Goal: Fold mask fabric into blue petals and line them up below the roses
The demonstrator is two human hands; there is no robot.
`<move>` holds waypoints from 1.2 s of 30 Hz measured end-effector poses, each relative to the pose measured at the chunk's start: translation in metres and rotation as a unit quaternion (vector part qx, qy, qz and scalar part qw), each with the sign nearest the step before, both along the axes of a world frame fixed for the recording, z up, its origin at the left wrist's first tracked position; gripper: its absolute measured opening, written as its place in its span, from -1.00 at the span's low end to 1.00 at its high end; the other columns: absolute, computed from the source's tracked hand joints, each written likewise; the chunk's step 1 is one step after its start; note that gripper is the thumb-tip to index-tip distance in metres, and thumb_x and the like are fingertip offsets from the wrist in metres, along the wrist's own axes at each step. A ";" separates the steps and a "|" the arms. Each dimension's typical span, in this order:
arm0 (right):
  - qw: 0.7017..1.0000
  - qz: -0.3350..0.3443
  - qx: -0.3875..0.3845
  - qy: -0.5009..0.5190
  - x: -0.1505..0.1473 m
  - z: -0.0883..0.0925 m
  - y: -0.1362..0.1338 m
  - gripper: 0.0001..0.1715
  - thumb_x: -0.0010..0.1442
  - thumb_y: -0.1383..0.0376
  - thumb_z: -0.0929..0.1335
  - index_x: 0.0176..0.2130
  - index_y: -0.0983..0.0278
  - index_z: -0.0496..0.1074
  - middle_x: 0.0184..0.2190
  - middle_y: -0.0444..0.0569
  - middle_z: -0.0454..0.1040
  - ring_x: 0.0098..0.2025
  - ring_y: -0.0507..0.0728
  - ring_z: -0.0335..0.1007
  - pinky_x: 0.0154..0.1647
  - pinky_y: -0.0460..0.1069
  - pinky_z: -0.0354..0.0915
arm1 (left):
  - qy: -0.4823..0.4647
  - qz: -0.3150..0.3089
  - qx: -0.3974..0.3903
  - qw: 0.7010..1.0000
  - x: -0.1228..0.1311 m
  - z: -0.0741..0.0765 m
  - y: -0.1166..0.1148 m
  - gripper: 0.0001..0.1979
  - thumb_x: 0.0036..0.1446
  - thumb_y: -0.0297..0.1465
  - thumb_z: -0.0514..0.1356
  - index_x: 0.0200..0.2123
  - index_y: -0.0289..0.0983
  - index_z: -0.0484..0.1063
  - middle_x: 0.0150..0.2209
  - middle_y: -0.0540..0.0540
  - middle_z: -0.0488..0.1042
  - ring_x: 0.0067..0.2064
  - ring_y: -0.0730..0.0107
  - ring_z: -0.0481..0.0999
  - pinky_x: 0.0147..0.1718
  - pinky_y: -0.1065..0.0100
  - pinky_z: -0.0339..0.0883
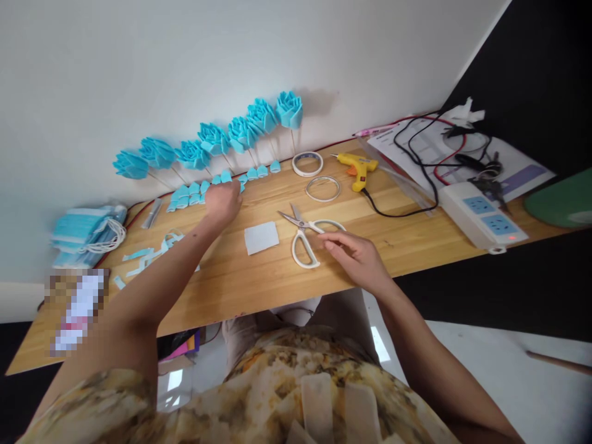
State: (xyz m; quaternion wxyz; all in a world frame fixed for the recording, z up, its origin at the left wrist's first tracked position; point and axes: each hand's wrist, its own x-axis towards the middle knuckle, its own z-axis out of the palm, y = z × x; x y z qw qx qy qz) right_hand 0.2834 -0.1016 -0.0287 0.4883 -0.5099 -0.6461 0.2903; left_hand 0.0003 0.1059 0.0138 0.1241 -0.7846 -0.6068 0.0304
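Observation:
My left hand reaches across the table into rows of small folded light-blue fabric petals. Its fingers are curled down and largely hidden behind the back of the hand, so what they pinch does not show. Just right of the scissors rests my right hand, its fingers loosely extended at the white handle and gripping nothing visible. The scissors lie with blades apart. A flat pale-blue fabric piece lies between the hands. Behind the petals, several blue fabric roses on thin sticks lean against the wall.
Two tape rolls and a yellow glue gun lie right of the petals. A power strip, tangled cables and papers occupy the right end. At left are stacked face masks, fabric scraps and a pixelated object.

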 end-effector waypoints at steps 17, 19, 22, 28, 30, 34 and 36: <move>1.000 0.004 -0.003 0.002 0.001 -0.001 0.000 -0.74 0.36 0.22 0.35 -0.07 0.14 0.64 -0.24 -0.07 0.70 -0.20 0.16 0.64 -0.09 0.05 0.49 | -0.005 -0.028 -0.003 1.000 -0.001 -0.005 0.021 -0.65 0.30 -0.42 0.00 -0.05 -0.32 0.56 -0.03 -0.41 0.62 0.02 -0.19 0.58 -0.17 0.11 0.24; 1.000 0.004 -0.006 0.006 0.001 0.000 0.000 -0.75 0.36 0.21 0.35 -0.07 0.14 0.64 -0.24 -0.07 0.70 -0.21 0.16 0.64 -0.10 0.05 0.49 | -0.010 -0.041 -0.002 0.999 -0.006 -0.004 0.020 -0.65 0.30 -0.41 0.01 -0.05 -0.31 0.56 -0.03 -0.41 0.61 0.02 -0.19 0.58 -0.16 0.11 0.23; 1.000 0.005 -0.008 0.007 0.000 0.001 0.000 -0.75 0.36 0.21 0.35 -0.07 0.15 0.63 -0.24 -0.07 0.70 -0.21 0.16 0.64 -0.11 0.05 0.49 | -0.026 -0.046 0.001 0.999 -0.011 -0.004 0.020 -0.65 0.32 -0.39 0.01 -0.03 -0.29 0.56 -0.01 -0.39 0.61 0.04 -0.18 0.57 -0.14 0.11 0.23; 1.000 0.001 -0.004 0.003 0.000 0.001 0.000 -0.75 0.36 0.24 0.35 -0.08 0.17 0.63 -0.25 -0.07 0.69 -0.22 0.14 0.63 -0.13 0.02 0.48 | -0.053 -0.043 0.003 0.998 -0.004 -0.002 0.018 -0.66 0.31 -0.40 0.03 -0.05 -0.31 0.57 -0.03 -0.40 0.61 0.03 -0.16 0.58 -0.12 0.10 0.25; 1.000 0.000 -0.001 0.004 0.000 0.000 0.000 -0.76 0.36 0.24 0.36 -0.08 0.17 0.63 -0.26 -0.08 0.69 -0.22 0.13 0.64 -0.13 0.01 0.48 | -0.026 -0.042 0.012 0.999 0.001 -0.001 0.014 -0.66 0.30 -0.42 0.02 -0.05 -0.32 0.57 -0.05 -0.39 0.62 0.01 -0.15 0.59 -0.13 0.10 0.27; 1.000 0.002 0.007 0.007 0.000 0.000 0.000 -0.77 0.37 0.26 0.36 -0.08 0.20 0.63 -0.24 -0.08 0.69 -0.20 0.10 0.64 -0.12 -0.03 0.47 | 0.033 -0.041 0.028 0.998 0.009 0.001 0.010 -0.65 0.31 -0.44 -0.01 -0.04 -0.34 0.54 -0.08 -0.39 0.62 -0.02 -0.14 0.61 -0.14 0.10 0.29; 1.000 0.005 0.010 0.009 0.001 0.000 0.000 -0.77 0.37 0.28 0.36 -0.06 0.20 0.63 -0.24 -0.08 0.69 -0.20 0.10 0.64 -0.12 -0.04 0.47 | 0.039 -0.040 0.034 0.998 0.011 0.000 0.012 -0.65 0.31 -0.45 -0.01 -0.03 -0.34 0.53 -0.07 -0.39 0.62 -0.01 -0.13 0.61 -0.14 0.12 0.29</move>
